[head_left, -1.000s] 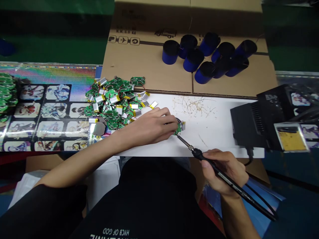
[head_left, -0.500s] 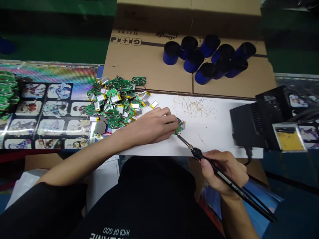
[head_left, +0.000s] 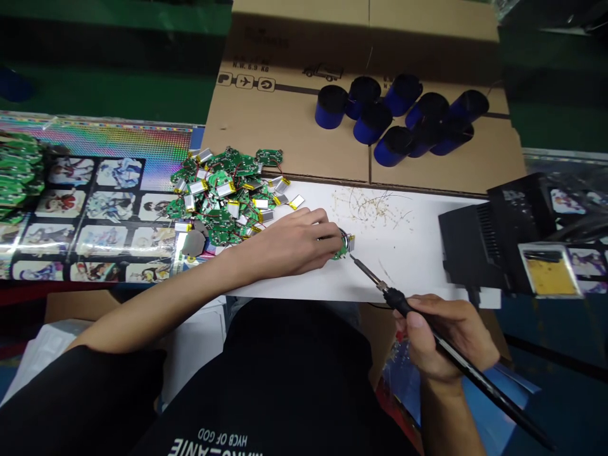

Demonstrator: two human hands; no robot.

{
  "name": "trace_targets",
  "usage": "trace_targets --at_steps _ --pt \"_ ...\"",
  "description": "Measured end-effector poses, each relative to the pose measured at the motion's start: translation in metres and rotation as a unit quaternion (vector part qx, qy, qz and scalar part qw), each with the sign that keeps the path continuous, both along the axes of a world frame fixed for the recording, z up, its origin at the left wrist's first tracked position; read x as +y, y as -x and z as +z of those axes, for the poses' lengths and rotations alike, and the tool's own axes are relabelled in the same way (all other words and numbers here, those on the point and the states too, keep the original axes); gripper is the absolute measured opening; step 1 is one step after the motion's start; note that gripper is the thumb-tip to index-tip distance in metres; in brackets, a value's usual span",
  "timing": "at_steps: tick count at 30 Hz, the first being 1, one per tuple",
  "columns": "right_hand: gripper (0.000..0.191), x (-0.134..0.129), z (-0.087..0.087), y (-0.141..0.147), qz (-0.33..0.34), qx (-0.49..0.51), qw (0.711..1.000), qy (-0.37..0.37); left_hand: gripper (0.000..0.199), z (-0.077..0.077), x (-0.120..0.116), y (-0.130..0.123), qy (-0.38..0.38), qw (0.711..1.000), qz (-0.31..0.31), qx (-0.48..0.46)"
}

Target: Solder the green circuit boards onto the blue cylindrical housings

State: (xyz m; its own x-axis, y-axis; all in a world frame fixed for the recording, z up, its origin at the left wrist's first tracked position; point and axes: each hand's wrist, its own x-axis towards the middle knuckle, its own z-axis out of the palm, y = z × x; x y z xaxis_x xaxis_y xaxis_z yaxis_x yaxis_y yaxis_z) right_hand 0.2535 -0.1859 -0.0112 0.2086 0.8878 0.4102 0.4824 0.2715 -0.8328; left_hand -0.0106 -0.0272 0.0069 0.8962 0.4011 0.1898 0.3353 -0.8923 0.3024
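Observation:
My left hand (head_left: 304,244) rests on the white sheet (head_left: 403,253), its fingers closed on the edge of a small green circuit board (head_left: 340,254). Dark wires and a silver battery show at that board's right side. In my right hand (head_left: 446,335) is a black soldering iron (head_left: 396,299), gripped like a pen. Its metal tip is just right of the board, a small gap apart. A heap of green boards with silver batteries (head_left: 225,190) lies left of my left hand.
Several blue cylinders with black tops (head_left: 330,107) stand on cardboard (head_left: 266,126) at the back. A black soldering station (head_left: 468,244) and yellow sponge tray (head_left: 550,272) are at the right. Wire scraps (head_left: 373,206) lie behind the board. More boards (head_left: 19,174) are stacked far left.
My right hand has moved right and toward me, drawing the iron's tip off the board. My left hand stays on the board. The whole view has shifted slightly.

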Motion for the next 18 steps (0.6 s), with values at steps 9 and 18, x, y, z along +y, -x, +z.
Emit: trace_targets --at_steps 9,18 --pt "0.016 0.002 -0.003 0.001 -0.065 0.078 0.995 0.001 0.015 0.005 0.001 -0.001 0.008 1.000 -0.004 0.015" --pt "0.034 0.018 -0.016 0.009 -0.036 0.152 0.988 0.020 0.024 0.010 -0.002 0.002 0.015 1.000 0.010 0.011"
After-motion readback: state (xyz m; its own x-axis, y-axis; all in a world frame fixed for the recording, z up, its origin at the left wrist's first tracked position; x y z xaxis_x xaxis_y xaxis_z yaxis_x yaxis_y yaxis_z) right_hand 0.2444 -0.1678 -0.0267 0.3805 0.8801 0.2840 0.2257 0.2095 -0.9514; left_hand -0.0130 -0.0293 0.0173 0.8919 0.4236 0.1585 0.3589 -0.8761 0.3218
